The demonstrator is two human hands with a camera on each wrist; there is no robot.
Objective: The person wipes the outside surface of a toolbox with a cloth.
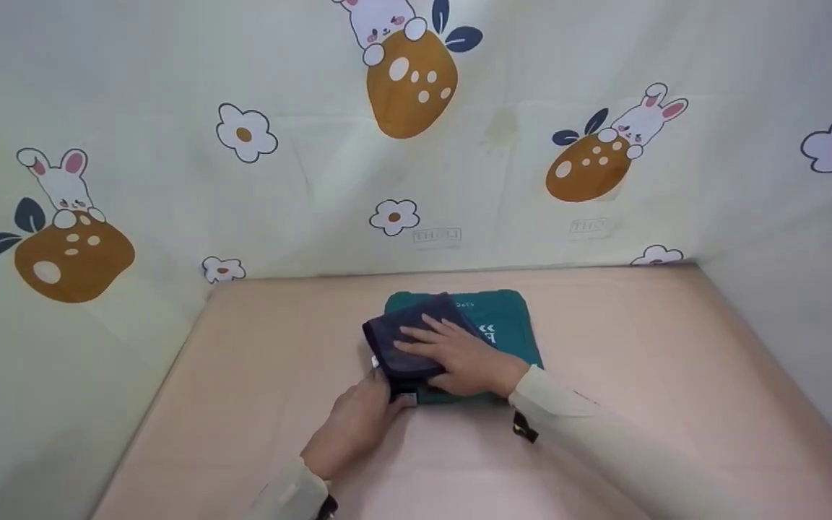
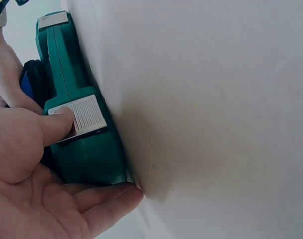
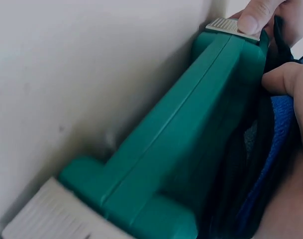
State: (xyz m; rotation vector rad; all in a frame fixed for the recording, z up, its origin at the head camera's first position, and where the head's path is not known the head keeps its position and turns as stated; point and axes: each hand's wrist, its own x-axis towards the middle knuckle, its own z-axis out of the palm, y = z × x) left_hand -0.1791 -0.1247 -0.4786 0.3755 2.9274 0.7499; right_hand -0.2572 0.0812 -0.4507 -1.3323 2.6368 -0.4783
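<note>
At frame centre, we see the right hand (image 1: 463, 359) spread on the dark cloth (image 1: 407, 361), the left hand (image 1: 360, 417) gripping the green case (image 1: 511, 325).

Head cam's up high, facing forward-down at the table (image 1: 243, 361); wrist cams, way closer, share the green case handle (image 3: 166, 124) from opposite ends.
</note>
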